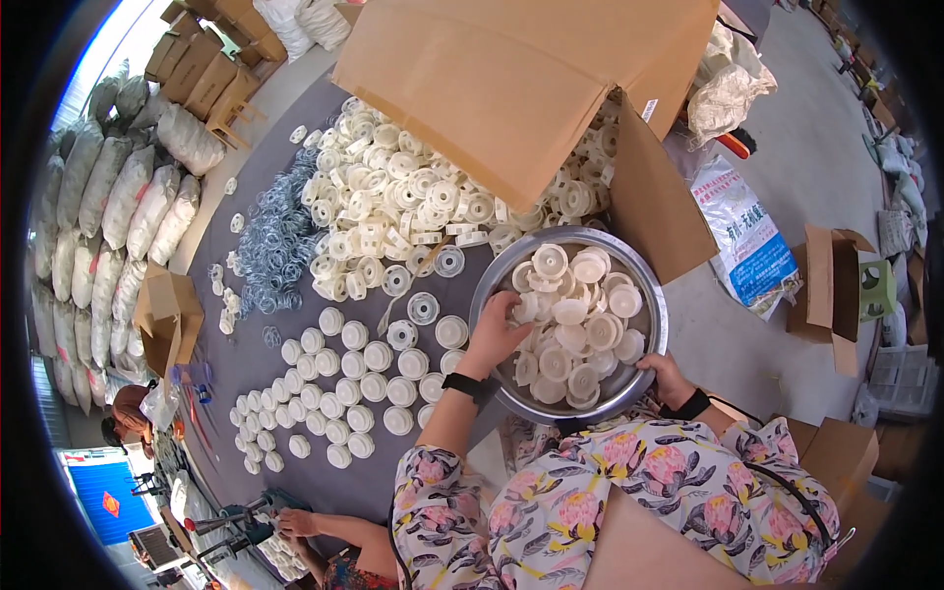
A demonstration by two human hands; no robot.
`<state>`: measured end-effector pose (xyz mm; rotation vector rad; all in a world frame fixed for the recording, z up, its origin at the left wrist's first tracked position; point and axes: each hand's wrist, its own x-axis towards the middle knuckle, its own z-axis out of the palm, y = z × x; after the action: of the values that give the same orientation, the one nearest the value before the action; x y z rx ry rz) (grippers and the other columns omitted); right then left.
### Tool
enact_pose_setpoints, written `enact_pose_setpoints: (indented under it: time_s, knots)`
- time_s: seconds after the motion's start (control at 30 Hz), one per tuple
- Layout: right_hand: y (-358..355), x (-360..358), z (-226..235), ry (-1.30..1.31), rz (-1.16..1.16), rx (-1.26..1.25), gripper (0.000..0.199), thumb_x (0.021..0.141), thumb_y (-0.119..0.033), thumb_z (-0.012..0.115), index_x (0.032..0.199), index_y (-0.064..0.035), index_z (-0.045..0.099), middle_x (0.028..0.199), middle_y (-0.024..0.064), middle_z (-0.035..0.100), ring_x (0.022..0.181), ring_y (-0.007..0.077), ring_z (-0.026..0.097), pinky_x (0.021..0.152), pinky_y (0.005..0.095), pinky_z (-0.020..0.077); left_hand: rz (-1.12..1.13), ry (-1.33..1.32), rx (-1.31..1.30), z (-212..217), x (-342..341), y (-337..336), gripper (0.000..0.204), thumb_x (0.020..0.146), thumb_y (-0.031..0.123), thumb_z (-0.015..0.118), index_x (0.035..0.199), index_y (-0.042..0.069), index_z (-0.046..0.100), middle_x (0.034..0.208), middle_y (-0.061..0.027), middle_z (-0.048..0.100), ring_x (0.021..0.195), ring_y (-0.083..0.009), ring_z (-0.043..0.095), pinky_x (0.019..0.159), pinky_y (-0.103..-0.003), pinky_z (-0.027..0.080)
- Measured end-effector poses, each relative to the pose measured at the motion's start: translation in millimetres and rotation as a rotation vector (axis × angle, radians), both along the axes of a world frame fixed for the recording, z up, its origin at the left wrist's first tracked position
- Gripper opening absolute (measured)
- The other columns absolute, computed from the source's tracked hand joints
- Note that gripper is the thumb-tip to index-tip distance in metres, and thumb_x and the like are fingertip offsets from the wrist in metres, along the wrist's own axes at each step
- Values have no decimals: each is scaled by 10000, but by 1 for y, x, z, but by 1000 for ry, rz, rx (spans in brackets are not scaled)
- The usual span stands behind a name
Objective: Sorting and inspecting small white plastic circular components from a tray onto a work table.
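A round metal basin tilts over the table's near edge, filled with translucent white plastic caps. My left hand reaches over its left side, fingers curled against a white plastic cap among the others. At the basin's lower right rim, my right hand grips the metal edge. Left of the basin, assembled white round pieces stand in loose rows on the dark tabletop. Beyond them lies a large heap of cream plastic rings, beside a pile of bluish-grey thin rings.
A big cardboard box lies open over the heap, its flap next to the basin. A white and blue sack is on the floor to the right. Another person's hand works at the lower left. Stacked sacks line the left.
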<state>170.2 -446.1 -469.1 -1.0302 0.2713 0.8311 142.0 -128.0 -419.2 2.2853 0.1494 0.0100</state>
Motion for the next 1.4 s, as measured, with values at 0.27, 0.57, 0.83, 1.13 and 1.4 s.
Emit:
enact_pose_setpoints:
  time_s: [0.27,0.57,0.83,1.13,1.4]
  knots:
    - [3,5,-2,30,-3,38,465,673,-46,544,1134,3,517,961,91,622,841,212,611,803,335,501,187,138,-595,32,-3,-5,479,730,74,710,1151,16,489,1034,-74,565,928,-146,557,795,-274,461]
    - [-6,5,1,20,-25,-45,500,671,-47,543,1166,-2,498,990,113,617,866,234,613,781,343,518,683,25,329,-34,-49,129,531,697,225,727,1163,29,564,1066,-117,561,951,-255,575,815,-353,474]
    - [-13,3,-10,67,-22,-32,496,670,-52,548,1161,6,503,988,107,620,864,226,611,779,340,515,525,168,853,-27,-33,118,600,648,316,756,1153,53,564,1085,-191,516,948,-332,556,802,-380,462]
    - [7,10,0,-40,38,-12,449,668,-71,570,1110,1,540,975,75,619,884,188,587,817,307,469,161,-140,64,27,12,11,342,731,118,691,1038,33,566,962,-108,567,882,-267,561,761,-363,456]
    - [6,7,-6,3,75,-7,461,662,-63,561,1118,0,531,995,74,614,900,185,581,824,297,456,-22,-220,319,17,35,-7,380,769,247,663,1085,62,563,969,-111,610,825,-320,592,736,-385,480]
